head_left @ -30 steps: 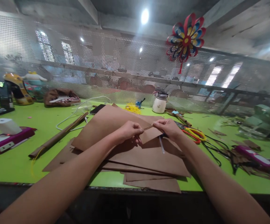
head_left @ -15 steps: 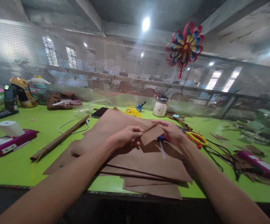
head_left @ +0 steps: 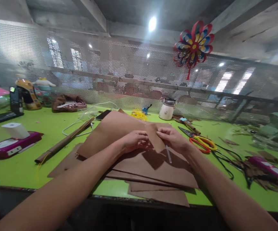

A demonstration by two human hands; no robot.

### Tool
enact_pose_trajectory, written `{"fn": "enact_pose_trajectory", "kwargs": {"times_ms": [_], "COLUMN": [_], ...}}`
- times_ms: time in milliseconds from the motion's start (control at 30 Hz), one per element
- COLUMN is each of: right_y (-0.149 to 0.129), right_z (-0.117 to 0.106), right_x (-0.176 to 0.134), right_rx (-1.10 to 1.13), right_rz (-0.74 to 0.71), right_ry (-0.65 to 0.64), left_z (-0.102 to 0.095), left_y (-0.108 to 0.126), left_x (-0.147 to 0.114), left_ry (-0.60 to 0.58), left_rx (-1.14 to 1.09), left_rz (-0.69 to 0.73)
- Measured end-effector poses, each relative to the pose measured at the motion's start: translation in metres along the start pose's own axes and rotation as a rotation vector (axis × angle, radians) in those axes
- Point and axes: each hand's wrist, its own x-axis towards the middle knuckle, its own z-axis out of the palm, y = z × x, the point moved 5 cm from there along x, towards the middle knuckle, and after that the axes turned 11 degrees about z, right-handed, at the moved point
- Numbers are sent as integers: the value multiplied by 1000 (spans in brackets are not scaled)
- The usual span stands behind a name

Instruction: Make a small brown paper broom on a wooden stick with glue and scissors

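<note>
A small piece of brown paper is held up above a stack of larger brown paper sheets. My right hand pinches its right edge between thumb and fingers. At its left edge is my left hand, fingers curled against it, with some fingertips hidden behind the paper. Below my right hand, a thin tool with a pale shaft lies on the sheets, its upper end covered. Scissors with red and yellow handles lie to the right of that hand.
A rolled brown paper tube and a white cable lie left. Purple devices sit at far left and right. Behind the stack stand a white jar and yellow shreds. A perforated metal screen rises behind the green table.
The small paper piece has been turned, its lower end now hanging more steeply. My right hand has shifted its hold onto the near face. The view has swung slightly left.
</note>
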Motion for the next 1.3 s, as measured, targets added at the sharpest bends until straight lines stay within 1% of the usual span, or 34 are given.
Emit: {"fn": "enact_pose_trajectory", "kwargs": {"times_ms": [67,100,200,267,300,367,467,533,633,800,900,967,1033,1100,1133,1200,1267,1300], "right_y": [3,5,8,8,8,8,11,11,8,6,7,8,8,7,5,2,0,-1], "right_z": [3,4,5,3,1,-2,-6,-9,-12,-13,-17,-18,-17,-14,-11,-6,-3,-2], "right_x": [-1,-1,0,3,4,4,5,4,3,2,3,5,6,7,7,7,6,5], "right_rx": [-130,-208,-372,-407,-416,-413,-343,-296,-264,-183,-239,-289,-329,-367,-389,-432,-471,-483], "right_rz": [71,92,107,87,72,50,65,76,49,45,27,-4,-40,-99,-138,-213,-259,-268], "right_ry": [-22,-29,-4,65,105,164,175,192,244,278,304,293,262,227,208,183,185,190], "left_z": [-4,-4,1,4,4,0,-8,-13,-15,-13,-11,-11,-13,-14,-13,-8,-1,1], "left_y": [6,8,13,14,13,13,12,10,8,11,14,17,19,19,18,17,16,16], "left_x": [1,0,-2,-3,-3,-3,-2,-1,-2,-4,-4,-4,-4,-4,-5,-6,-7,-8], "left_ry": [91,110,95,82,90,140,232,263,277,262,223,213,240,252,231,145,54,27], "left_rx": [11,52,307,456,496,517,478,441,388,321,348,377,423,495,535,588,579,562], "left_rz": [48,56,66,87,98,117,123,111,95,110,100,107,120,101,75,38,35,43]}}
